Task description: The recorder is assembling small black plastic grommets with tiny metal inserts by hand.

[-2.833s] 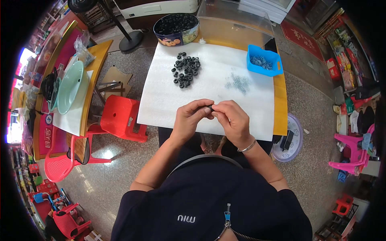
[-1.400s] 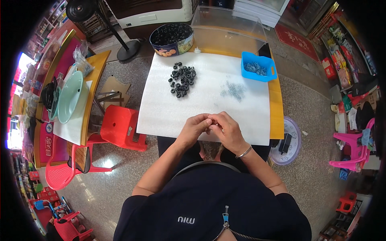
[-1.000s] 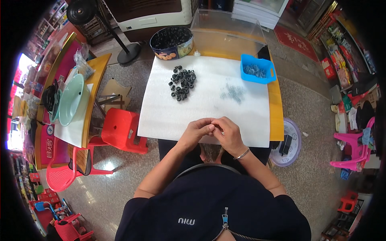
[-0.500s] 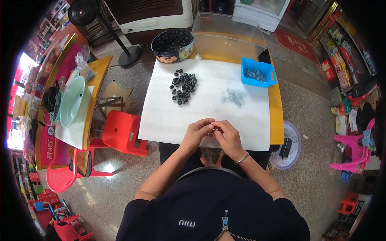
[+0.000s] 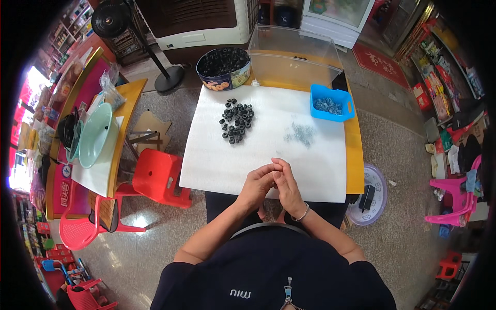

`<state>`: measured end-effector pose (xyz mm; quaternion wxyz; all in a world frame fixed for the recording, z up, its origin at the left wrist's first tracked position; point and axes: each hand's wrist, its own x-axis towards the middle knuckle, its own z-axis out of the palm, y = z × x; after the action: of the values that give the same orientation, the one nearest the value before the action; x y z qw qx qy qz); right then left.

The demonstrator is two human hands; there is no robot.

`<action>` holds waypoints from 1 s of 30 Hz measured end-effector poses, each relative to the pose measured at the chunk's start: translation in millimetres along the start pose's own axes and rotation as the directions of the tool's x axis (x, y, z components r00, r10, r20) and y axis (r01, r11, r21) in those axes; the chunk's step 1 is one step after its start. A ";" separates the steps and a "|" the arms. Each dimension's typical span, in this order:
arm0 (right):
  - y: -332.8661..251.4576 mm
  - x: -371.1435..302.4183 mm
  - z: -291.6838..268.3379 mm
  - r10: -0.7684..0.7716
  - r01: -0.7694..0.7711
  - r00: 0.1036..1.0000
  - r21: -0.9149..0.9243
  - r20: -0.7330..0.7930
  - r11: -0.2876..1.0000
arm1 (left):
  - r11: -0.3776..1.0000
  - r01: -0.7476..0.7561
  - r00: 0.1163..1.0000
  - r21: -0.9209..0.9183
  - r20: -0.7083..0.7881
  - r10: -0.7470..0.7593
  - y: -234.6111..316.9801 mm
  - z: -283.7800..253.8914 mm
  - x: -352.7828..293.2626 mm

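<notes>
Black rings [image 5: 237, 122] have bare white sheet [image 5: 206, 163] all around.

A grey speckled floor [image 5: 124, 258] spreads through the room, a patch of light shining on it beside a red armchair [image 5: 78, 227]. Next to that stand a red stool [image 5: 150, 170] and a yellow-edged side table [image 5: 133, 97]. At the far left, a bright opening [image 5: 32, 78] glares white. A black stand fan [image 5: 111, 19], a boxy white appliance [image 5: 206, 39] and a glass-fronted white cabinet [image 5: 342, 23] line the back. Rightward lie a red mat [image 5: 381, 64] and crowded shelves [image 5: 447, 72], with a pink plastic seat [image 5: 448, 185] nearer.
</notes>
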<state>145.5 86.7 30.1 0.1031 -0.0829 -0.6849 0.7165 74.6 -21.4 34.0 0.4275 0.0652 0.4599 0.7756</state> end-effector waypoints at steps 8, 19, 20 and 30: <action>-3.9 0.7 -0.4 -0.128 0.115 0.990 -0.204 -0.052 0.972 | 0.994 0.037 0.999 -0.099 0.035 -0.034 -2.5 -8.7 3.5; -21.8 8.9 -23.8 -0.408 0.396 0.906 -0.555 0.108 0.732 | 0.987 0.137 0.988 -0.088 0.077 -0.130 11.9 -16.6 2.9; -22.4 8.4 -25.6 -0.410 0.399 0.904 -0.584 0.123 0.707 | 0.984 0.164 0.983 -0.065 0.093 -0.157 11.7 -18.9 3.2; -23.4 3.3 -24.2 -0.375 0.335 0.927 -0.502 0.023 0.797 | 0.974 0.205 0.974 -0.095 0.123 -0.193 18.9 -18.3 0.4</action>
<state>149.5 111.9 52.4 0.2369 -0.0044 -0.8448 0.4798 53.9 -37.1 38.0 0.5312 0.0394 0.3968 0.7475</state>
